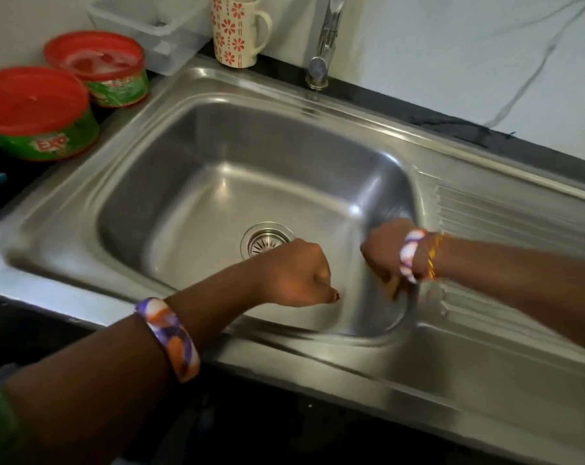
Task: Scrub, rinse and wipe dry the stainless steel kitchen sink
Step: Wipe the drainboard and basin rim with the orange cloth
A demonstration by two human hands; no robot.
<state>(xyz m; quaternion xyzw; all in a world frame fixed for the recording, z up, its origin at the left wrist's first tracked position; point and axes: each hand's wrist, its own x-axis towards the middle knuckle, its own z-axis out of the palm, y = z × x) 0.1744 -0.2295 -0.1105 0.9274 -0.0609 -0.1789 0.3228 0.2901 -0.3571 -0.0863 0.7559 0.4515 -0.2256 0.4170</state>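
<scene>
Two red-lidded green tubs (39,115) are set at ten o'clock, with a clear plastic box (153,28), floral mug (237,30) and tap (328,38) ranged toward twelve. The sink (237,182) lies centrally, long axis running ten to four, drainboard (519,236) at three. Left hand (294,275) is curled; right hand (385,251) is blurred, grip cannot be told.

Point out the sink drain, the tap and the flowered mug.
sink drain (266,242): head view, on the metal strainer.
tap (321,67): head view, on its base.
flowered mug (232,31): head view, on its side wall.
</scene>
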